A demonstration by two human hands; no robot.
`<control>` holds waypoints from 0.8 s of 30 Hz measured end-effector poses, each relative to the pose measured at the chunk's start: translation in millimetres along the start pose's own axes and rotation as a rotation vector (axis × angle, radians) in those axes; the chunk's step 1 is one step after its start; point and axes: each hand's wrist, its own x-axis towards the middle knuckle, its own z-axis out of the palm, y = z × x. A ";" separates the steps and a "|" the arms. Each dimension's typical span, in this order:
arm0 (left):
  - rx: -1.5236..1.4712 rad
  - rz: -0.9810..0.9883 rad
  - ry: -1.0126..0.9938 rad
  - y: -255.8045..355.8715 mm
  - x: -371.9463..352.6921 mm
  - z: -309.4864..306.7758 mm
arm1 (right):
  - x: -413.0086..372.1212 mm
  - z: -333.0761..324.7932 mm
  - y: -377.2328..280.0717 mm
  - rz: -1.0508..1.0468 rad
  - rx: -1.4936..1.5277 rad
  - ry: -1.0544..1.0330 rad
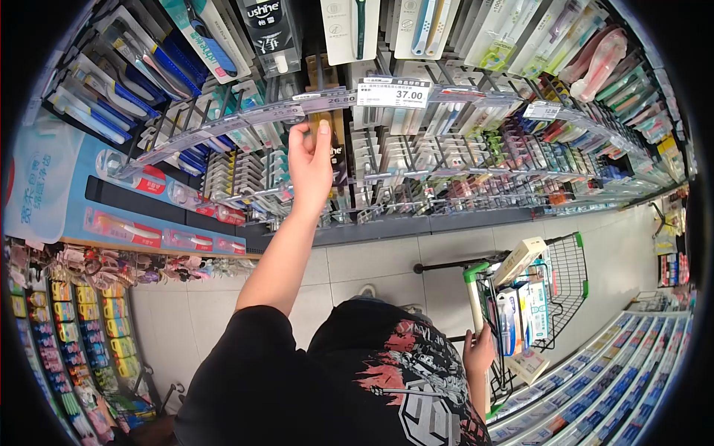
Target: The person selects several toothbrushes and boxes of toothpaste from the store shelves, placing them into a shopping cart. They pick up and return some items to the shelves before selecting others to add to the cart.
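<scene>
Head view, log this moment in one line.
left hand | fingers at clear plastic price rail | right hand | grips white green-ended trolley handle

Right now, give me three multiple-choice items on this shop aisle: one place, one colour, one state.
1. Where is the right hand?
A) on the pale bar handle of the black wire shopping cart
B) on a shelf hook
C) on the floor

2. What colour is the cap at the handle's far end?
A) red
B) green
C) blue

3. What state is the cart's basket in?
A) empty
B) tipped over
C) loaded with boxed goods

Answers:
1 A: the fingers wrap round the handle.
2 B: the cap shows green against the pale bar.
3 C: several boxes stand inside the upright wire basket.
</scene>
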 end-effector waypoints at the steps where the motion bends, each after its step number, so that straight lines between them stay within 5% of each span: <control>1: 0.049 0.012 0.021 -2.3 4.3 -0.3 | -0.1 0.1 0.5 0.005 0.007 -0.007; 7: 0.101 -0.014 0.026 -11.9 32.7 1.8 | 0.2 -0.8 -0.1 0.010 0.012 -0.020; 9: 0.185 0.183 0.084 -21.8 41.9 3.5 | -0.5 1.1 2.1 0.012 0.012 -0.016; 24: 0.604 0.298 0.134 -80.7 69.5 0.0 | -0.1 -0.4 -1.9 0.019 -0.020 -0.013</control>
